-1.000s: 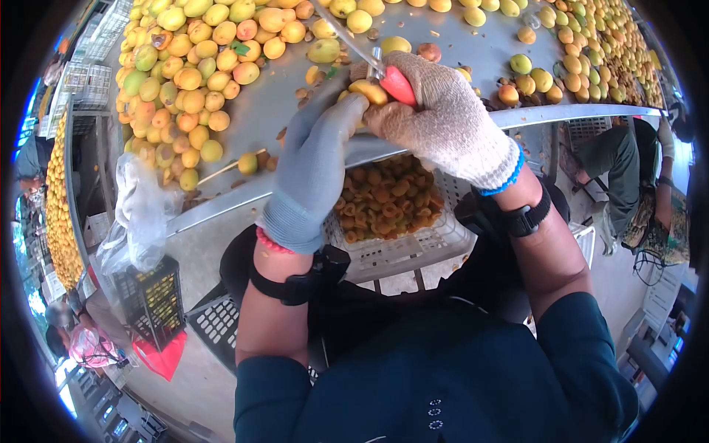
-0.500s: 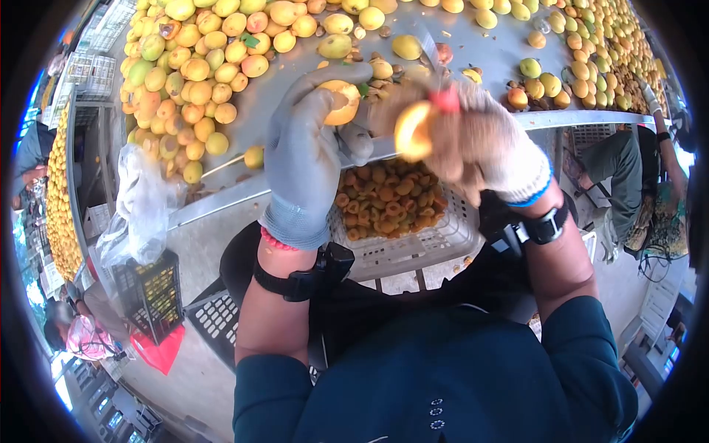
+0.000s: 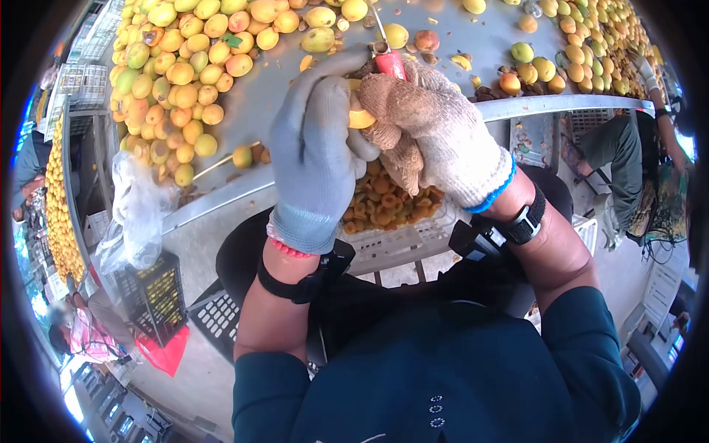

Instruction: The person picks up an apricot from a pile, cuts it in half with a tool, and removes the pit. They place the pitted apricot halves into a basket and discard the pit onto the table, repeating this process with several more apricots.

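Observation:
My left hand (image 3: 310,140), in a grey glove, is closed round an apricot (image 3: 360,118), whose cut orange flesh shows between the hands. Pressed up against it is my right hand (image 3: 450,125) in a stained white knit glove with a blue cuff. It grips a small knife by its red handle (image 3: 391,65), the thin blade pointing up and away over the table. The right thumb and fingers meet the apricot and hide part of it. Below the hands, a white crate (image 3: 384,251) holds many apricot halves (image 3: 380,203).
Whole apricots (image 3: 185,74) are heaped at the left of the metal table (image 3: 284,70), with more apricots (image 3: 591,66) at the right. A plastic bag (image 3: 136,214) hangs at the table's edge above a black crate (image 3: 151,295). Other people sit at both sides, including one person's arm (image 3: 668,136).
My right hand has moved left against my left hand and the apricot. The apricot half that showed at my right hand is out of sight. The knife handle has shifted left and up.

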The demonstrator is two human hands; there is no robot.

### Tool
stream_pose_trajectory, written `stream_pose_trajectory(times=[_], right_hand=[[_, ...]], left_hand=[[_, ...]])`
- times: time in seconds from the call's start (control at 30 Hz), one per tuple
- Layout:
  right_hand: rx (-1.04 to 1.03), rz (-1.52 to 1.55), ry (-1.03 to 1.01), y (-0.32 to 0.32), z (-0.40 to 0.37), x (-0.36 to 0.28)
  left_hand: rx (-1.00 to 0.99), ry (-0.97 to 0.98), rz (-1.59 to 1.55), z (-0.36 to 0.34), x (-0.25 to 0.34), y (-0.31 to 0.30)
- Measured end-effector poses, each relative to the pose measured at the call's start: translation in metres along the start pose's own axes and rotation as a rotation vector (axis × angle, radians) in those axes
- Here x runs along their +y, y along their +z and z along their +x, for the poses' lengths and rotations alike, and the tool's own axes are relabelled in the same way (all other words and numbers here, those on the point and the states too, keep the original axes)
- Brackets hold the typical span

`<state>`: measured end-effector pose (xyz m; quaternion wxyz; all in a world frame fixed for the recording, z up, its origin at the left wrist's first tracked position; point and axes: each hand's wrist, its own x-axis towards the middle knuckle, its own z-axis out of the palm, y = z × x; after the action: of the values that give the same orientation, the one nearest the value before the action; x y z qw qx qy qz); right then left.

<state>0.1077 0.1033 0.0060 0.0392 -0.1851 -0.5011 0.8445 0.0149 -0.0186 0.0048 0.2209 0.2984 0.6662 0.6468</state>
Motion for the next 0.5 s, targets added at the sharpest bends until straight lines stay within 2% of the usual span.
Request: stream_pose_trajectory(times=[0.23,0.4,0.5], right_hand=[[0.011,0.009,0.024,0.000,0.001,-0.002],[-0.018,0.404,-0.296,-0.013,0.017,-0.024],[-0.032,0.599,-0.357,-0.003,0.014,-0.047]], left_hand=[[0.013,-0.104,-0.165,0.001,-0.001,0.001],[-0.056,-0.198,-0.235,0.001,-0.002,-0.003],[-0.105,-0.332,-0.238,0.000,0.009,0.001]])
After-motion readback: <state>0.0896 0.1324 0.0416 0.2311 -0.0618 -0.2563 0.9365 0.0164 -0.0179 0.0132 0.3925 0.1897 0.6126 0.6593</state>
